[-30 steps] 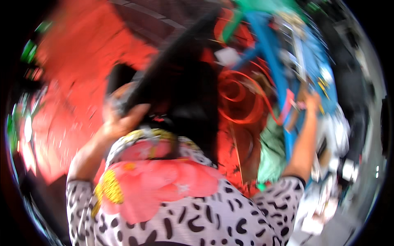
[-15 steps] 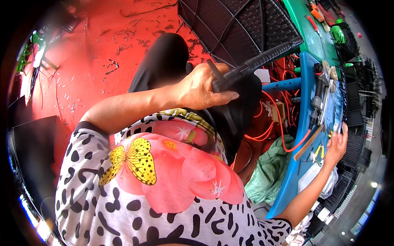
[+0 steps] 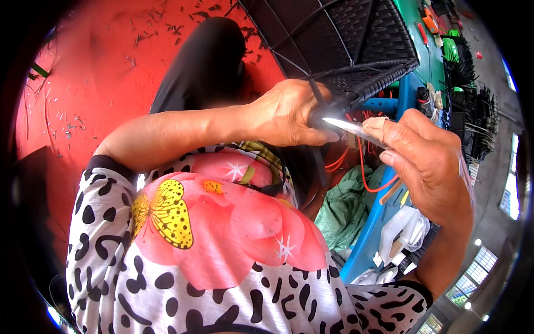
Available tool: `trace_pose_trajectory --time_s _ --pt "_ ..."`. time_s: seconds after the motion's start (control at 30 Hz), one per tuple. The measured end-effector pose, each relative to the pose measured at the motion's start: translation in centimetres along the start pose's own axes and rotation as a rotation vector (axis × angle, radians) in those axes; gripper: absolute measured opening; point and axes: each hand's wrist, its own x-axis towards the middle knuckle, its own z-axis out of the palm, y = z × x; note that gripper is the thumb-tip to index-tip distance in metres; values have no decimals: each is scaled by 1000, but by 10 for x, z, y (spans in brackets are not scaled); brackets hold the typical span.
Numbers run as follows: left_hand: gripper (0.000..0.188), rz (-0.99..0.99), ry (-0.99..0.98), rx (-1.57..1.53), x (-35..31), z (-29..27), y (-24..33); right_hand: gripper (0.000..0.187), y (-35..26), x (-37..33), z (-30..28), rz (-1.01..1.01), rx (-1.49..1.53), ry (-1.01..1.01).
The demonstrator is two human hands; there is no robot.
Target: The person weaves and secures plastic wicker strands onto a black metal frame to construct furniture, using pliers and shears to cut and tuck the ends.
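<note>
1. Taking the worker's view as a clock face, the right hand (image 3: 425,158) is at three, thumb and fingers pinched close on a narrow pale blade (image 3: 351,127). That looks thin, stiff and sharp; the sensible hold is well back from the point.
2. At one o'clock the left hand (image 3: 289,114) is closed around the bar end of a black woven wicker piece (image 3: 392,39). I can't tell whether the blade touches that end.
3. The wicker piece spreads beyond, toward one o'clock. I'd judge it stiff along its wrapped bars, springier across the weave, bulky more than heavy and perhaps slick; a bar gives the firmest hold.
4. A loose black strip (image 3: 318,94) crosses beside the left fingers, in the way of a clean grip.
5. Around four, a soft green sack (image 3: 342,209) slumps beside a blue bench (image 3: 370,239); an orange hose (image 3: 378,190) loops below the blade, a possible snag.
6. At eleven, a dark-trousered knee (image 3: 206,61) limits room; farther out, scraps litter the red floor (image 3: 100,83).
7. Near two, a green tabletop (image 3: 428,58) carries a red-handled tool (image 3: 423,34).
</note>
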Motion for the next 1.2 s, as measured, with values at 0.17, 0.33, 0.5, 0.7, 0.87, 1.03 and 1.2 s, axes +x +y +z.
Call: trace_pose_trajectory --time_s 0.17,0.33,0.5,0.7,0.87,1.03,1.2 --pt "33 -26 -21 -4 0 5 -3 35 -4 4 -8 26 -59 -72" --pt "34 -19 -42 -13 5 17 -1 31 -6 4 -20 -6 -175 -171" --pt "37 -87 -117 -68 6 15 0 30 -6 15 -22 -57 -257 -236" --pt "22 -205 -269 -441 7 -7 -4 28 3 18 -21 -98 -212 -274" --pt "16 49 -175 -360 11 1 -5 26 -3 16 -20 -149 -373 -233" --pt "18 123 -156 -278 17 8 -7 23 -5 29 -29 -113 -278 -470" --pt "20 102 -148 -280 19 16 -2 24 -10 27 -30 -113 -331 -480"
